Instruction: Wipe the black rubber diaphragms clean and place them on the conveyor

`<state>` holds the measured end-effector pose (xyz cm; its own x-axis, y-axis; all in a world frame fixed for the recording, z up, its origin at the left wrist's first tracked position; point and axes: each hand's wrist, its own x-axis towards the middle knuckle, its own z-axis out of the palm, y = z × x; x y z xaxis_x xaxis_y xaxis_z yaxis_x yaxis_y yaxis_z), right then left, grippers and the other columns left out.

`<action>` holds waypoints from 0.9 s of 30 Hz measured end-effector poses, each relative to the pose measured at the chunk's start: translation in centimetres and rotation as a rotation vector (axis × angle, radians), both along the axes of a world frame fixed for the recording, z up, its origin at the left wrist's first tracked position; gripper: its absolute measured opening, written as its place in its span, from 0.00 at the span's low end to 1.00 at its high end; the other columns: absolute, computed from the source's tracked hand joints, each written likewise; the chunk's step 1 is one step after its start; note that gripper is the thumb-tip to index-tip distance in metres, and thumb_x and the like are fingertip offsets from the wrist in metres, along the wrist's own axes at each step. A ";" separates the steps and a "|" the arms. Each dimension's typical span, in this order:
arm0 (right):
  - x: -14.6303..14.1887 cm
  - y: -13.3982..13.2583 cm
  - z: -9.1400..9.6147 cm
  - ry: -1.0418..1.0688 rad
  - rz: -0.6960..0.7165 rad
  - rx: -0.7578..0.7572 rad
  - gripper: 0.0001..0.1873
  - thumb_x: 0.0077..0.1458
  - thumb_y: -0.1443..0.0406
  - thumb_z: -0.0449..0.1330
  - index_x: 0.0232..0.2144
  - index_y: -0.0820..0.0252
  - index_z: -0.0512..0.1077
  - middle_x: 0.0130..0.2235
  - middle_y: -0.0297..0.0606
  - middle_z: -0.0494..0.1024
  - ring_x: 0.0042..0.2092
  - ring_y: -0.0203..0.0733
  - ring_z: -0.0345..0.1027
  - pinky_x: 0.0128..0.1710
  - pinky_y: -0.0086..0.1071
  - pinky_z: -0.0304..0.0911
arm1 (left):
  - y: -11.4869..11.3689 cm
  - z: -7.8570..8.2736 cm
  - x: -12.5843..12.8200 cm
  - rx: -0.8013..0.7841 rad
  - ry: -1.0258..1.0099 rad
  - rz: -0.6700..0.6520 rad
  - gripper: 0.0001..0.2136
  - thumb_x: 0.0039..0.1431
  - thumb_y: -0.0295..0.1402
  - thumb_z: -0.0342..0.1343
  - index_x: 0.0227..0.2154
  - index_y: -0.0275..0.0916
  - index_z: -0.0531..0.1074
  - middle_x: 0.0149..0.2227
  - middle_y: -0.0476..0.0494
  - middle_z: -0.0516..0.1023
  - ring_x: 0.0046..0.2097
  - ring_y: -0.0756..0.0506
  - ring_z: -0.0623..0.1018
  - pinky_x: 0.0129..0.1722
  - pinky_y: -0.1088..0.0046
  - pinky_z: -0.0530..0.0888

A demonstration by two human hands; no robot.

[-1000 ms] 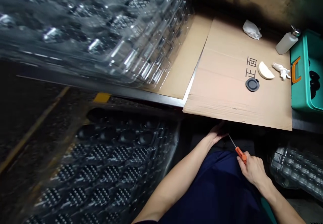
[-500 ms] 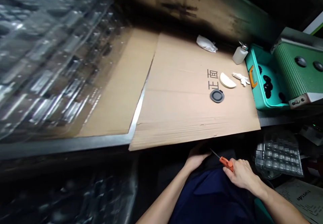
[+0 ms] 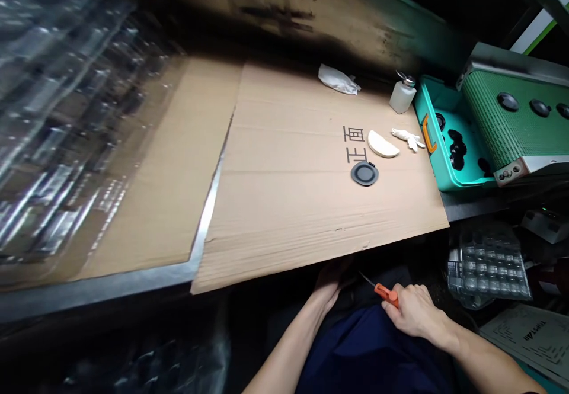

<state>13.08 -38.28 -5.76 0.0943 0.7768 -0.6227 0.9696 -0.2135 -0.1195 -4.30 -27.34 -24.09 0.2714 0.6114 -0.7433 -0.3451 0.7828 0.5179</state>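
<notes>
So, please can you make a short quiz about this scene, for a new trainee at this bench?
1. What does the right hand hold? A) a white glove B) a small screwdriver with orange handle C) a pair of scissors
2. True or false: the dark round disc lies on the cardboard sheet.
3. Fill the gap: next to the green box, a small white ____ stands at the back of the sheet.

Key: 1 B; 2 true; 3 bottle
</notes>
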 end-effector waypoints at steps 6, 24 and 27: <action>0.7 -0.5 -1.2 -0.063 0.054 -0.006 0.20 0.72 0.52 0.47 0.45 0.59 0.72 0.36 0.45 0.84 0.39 0.54 0.82 0.36 0.35 0.58 | 0.3 1.2 1.3 -0.311 -0.208 0.249 0.07 0.67 0.28 0.57 0.44 0.40 0.77 0.44 0.39 0.83 0.45 0.39 0.83 0.47 0.53 0.84; 1.1 -1.0 -2.5 0.004 0.029 0.015 0.20 0.72 0.51 0.47 0.43 0.56 0.71 0.34 0.41 0.84 0.37 0.51 0.81 0.34 0.33 0.55 | 1.2 0.7 0.6 -0.180 -0.064 0.100 0.06 0.58 0.24 0.65 0.37 0.39 0.79 0.47 0.37 0.83 0.52 0.35 0.81 0.49 0.55 0.83; 1.5 -1.0 -2.3 0.036 -0.017 0.015 0.20 0.72 0.50 0.48 0.41 0.56 0.71 0.33 0.40 0.83 0.37 0.51 0.80 0.35 0.33 0.56 | 1.0 0.9 0.3 -0.103 -0.023 0.018 0.10 0.54 0.22 0.68 0.39 0.40 0.80 0.46 0.38 0.83 0.49 0.37 0.82 0.47 0.58 0.83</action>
